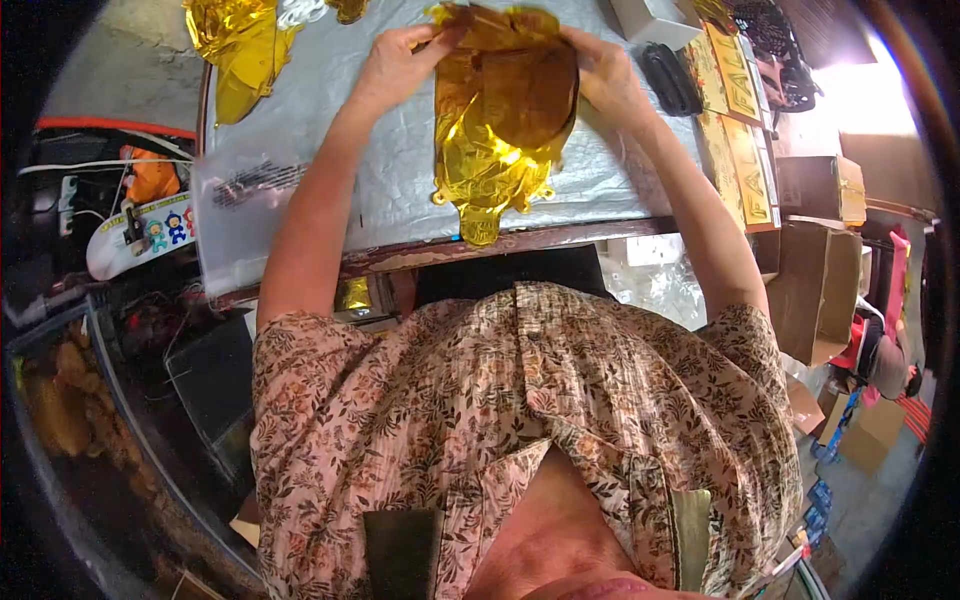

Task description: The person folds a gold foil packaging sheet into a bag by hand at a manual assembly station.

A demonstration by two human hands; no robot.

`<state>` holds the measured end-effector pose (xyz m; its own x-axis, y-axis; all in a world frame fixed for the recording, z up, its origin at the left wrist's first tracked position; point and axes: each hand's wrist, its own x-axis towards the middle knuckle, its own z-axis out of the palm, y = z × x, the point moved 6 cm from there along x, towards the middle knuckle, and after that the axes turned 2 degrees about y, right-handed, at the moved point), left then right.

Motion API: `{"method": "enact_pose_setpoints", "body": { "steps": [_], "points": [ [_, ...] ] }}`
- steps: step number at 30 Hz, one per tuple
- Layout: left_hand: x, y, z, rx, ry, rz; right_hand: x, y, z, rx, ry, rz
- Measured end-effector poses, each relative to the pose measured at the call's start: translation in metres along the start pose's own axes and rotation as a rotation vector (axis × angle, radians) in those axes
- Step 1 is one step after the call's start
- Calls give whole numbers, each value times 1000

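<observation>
Nearest, across the bottom of the frame, is the person's patterned shirt (440,370). Beyond it, the worktop (395,190) begins at a dark rim. Gold foil (490,140) is at upper centre, its long axis running up and down the frame, its narrow tail reaching the near rim. Most of it lies below the fingers in the frame, towards the person. The left hand (400,68) pinches its upper left edge; the right hand (602,80) holds its upper right edge, fingertips partly hidden. Both hands are about level and neither is clearly nearer, with the foil spanning between them. Right of the right hand lie a black case (672,80) and lettered boxes (735,160). Farther up are a white box (665,28), upper right, and more foil (240,60), upper left.
</observation>
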<state>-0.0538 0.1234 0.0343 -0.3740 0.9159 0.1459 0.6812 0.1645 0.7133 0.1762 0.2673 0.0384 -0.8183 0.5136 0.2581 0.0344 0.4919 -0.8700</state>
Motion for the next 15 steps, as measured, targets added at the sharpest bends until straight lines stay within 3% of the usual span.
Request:
{"method": "enact_pose_setpoints", "body": {
  "steps": [1,3,5,7,9,13,15],
  "points": [
    [2,0,2,-1,0,1,11,7,-2,-177,52,-100],
    [12,-2,2,-223,71,4,17,14,-5,-118,44,-20],
    [27,-16,4,-146,23,-71,24,17,-5,4,25,143],
    [40,-41,13,-70,-25,-151,30,20,-4,-26,37,111],
    [46,-50,23,-563,36,-41,39,29,-6,-58,53,81],
    [49,-51,20,-752,13,33,46,39,-6,-51,105,89],
    [44,-44,24,-719,-208,-129,47,34,-5,-20,133,72]
  ]
}}
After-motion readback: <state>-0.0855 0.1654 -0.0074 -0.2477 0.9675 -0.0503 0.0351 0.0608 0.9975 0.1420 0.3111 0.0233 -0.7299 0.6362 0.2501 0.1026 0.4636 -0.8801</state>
